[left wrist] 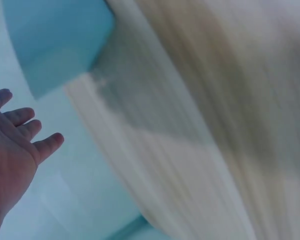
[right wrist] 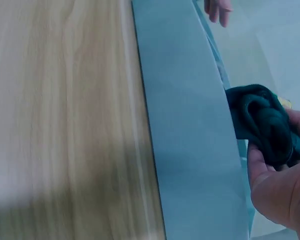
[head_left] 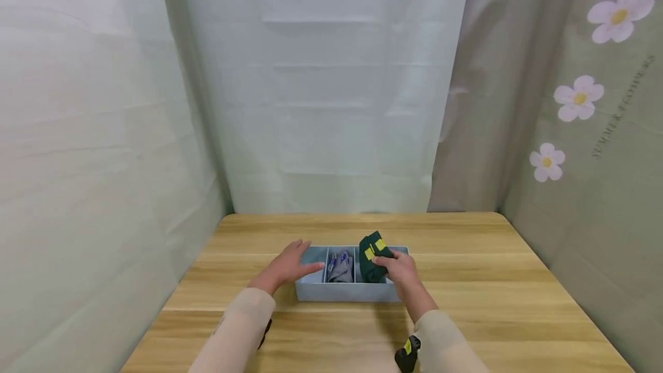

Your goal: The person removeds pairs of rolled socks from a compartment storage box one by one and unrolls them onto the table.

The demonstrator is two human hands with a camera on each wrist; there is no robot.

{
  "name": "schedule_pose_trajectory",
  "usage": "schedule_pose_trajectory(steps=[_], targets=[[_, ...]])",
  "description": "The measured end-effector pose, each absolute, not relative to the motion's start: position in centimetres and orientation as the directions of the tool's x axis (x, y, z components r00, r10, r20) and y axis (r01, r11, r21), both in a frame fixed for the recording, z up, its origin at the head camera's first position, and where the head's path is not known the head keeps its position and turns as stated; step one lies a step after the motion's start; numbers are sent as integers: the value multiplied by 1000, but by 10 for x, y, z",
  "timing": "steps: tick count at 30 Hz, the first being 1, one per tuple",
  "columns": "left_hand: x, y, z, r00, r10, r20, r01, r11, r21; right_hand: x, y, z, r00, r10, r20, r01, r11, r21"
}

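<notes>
Green cloth roll (head_left: pixel 369 270): grasped in right grip (head_left: pixel 403 269), pinched between thumb and fingers; tilted, left of that grip, at the right compartment (head_left: pixel 397 249) of the pale blue box (head_left: pixel 347 292). Risks, left to right: left grip (head_left: pixel 288 265) released, fingers spread, thumb near the left compartment (head_left: pixel 312 258); a knock from it could skew the box on the worktop (head_left: pixel 492 315); whether it touches the box, cannot tell; grey bundle (head_left: pixel 340 269), between the grips, could be nudged or loosened if the roll swung left of right grip; divider (head_left: pixel 354 265), just left of the roll, might snag cloth if that grip came in low and tilted; roll itself could uncoil if the pinch went slack. Views, left to right: left wrist, blurred, shows left palm and a box corner near it, no cloth; head alone gives the grey bundle clearly and two yellow patches (head_left: pixel 380 244) on the roll; right wrist shows the roll's coiled end beside right grip's fingertips, which head hides, with only a yellow sliver.
</notes>
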State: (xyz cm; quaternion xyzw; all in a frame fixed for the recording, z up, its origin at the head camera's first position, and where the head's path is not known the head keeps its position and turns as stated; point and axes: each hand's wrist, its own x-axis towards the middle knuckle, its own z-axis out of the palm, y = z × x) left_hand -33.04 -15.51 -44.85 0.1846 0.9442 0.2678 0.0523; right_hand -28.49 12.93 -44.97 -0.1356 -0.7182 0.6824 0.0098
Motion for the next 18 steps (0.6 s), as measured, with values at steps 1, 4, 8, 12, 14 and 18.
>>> schedule_pose_trajectory(steps=[1, 4, 8, 12, 14, 18], targets=[[-330, -151, -445, -920, 392, 14, 338, 775, 534, -285, 132, -449, -965, 196, -172, 178, 14, -984], [-328, -137, -437, -904, 426, 38, 374, 743, 556, -283, 138, -445, -971, 160, -179, 180, -11, -984], [-327, -120, -432, -892, 449, 61, 398, 711, 579, -280, 145, -443, -976, 109, -188, 185, -33, -982], [-324, -105, -429, -892, 447, 61, 386, 688, 615, -278, 151, -441, -978, 78, -191, 187, -65, -980], [-323, -97, -426, -893, 445, 63, 379, 672, 637, -278, 155, -438, -979, 79, -189, 183, -76, -980], [-323, -80, -420, -884, 459, 93, 395, 623, 675, -280, 160, -431, -978, 84, -191, 185, -81, -979]])
